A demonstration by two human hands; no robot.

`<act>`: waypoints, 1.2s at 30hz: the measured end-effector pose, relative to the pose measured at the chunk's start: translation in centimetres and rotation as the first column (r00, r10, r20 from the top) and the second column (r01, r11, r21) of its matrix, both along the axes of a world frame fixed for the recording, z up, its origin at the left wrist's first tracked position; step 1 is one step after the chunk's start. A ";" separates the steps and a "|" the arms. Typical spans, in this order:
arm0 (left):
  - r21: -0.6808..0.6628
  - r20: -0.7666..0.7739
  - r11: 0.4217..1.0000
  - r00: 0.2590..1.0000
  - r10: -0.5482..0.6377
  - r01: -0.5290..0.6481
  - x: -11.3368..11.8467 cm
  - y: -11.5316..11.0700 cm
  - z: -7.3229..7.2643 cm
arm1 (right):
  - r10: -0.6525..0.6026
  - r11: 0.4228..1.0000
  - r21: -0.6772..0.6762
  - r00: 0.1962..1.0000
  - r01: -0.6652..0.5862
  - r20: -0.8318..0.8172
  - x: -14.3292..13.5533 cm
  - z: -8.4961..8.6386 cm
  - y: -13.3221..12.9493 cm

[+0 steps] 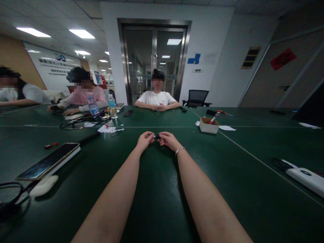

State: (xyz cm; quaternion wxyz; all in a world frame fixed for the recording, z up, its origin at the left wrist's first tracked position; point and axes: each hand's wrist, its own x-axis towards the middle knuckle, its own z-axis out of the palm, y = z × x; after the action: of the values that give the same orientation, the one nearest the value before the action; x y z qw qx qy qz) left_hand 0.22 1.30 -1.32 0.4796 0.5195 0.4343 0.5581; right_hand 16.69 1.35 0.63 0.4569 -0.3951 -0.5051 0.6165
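Over the middle of the green table (162, 168), my two hands meet around a small dark object (157, 136) with a shiny, metallic-looking left end. My left hand (146, 140) pinches that shiny end between thumb and fingers. The dark end is in the grip of my right hand (169, 140), whose wrist wears a silver bracelet (179, 151). The fingers hide much of the object, and I cannot make out exactly what it is.
At left lie a phone (50, 161), a white rounded object (44, 186) and black cables. Two bottles (112, 107) stand beyond. A small box (209, 125) holds a tool at right. People (157, 98) sit across and at left.
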 end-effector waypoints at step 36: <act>-0.005 -0.059 1.000 0.998 0.021 -0.021 0.2 -0.1 0.2 | -0.041 0.999 -0.014 0.999 0.041 -0.006 -0.1 -0.2 0.1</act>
State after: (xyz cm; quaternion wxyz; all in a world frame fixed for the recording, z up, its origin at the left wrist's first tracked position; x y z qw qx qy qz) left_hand 0.38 1.16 -1.14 0.4622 0.5298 0.4551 0.5465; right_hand 16.57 1.47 0.46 0.4685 -0.4066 -0.4911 0.6116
